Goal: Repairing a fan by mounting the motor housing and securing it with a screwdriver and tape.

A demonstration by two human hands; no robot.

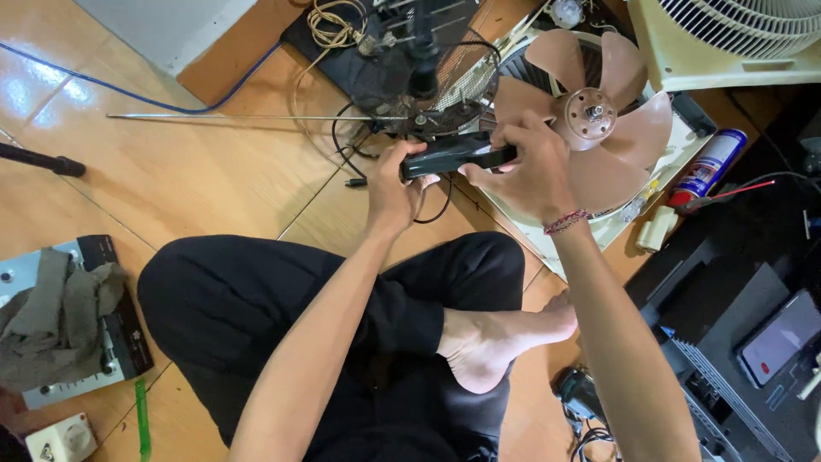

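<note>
At far left a grey rag (pixel 60 316) is draped over a flat box (pixel 120 342). A black oblong part (pixel 453 156) is gripped at its ends, level above the floor, by the left hand (pixel 393 184) and right hand (pixel 530 171), seemingly for steadiness. Beyond, pink fan blades (pixel 599 111) are seen; a blue-and-red spray can (pixel 710 167) lies right.

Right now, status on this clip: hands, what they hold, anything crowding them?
Left hand and right hand both grip a black bar-shaped part. Pink fan blade right behind right hand. Black cable loops below left.
</note>
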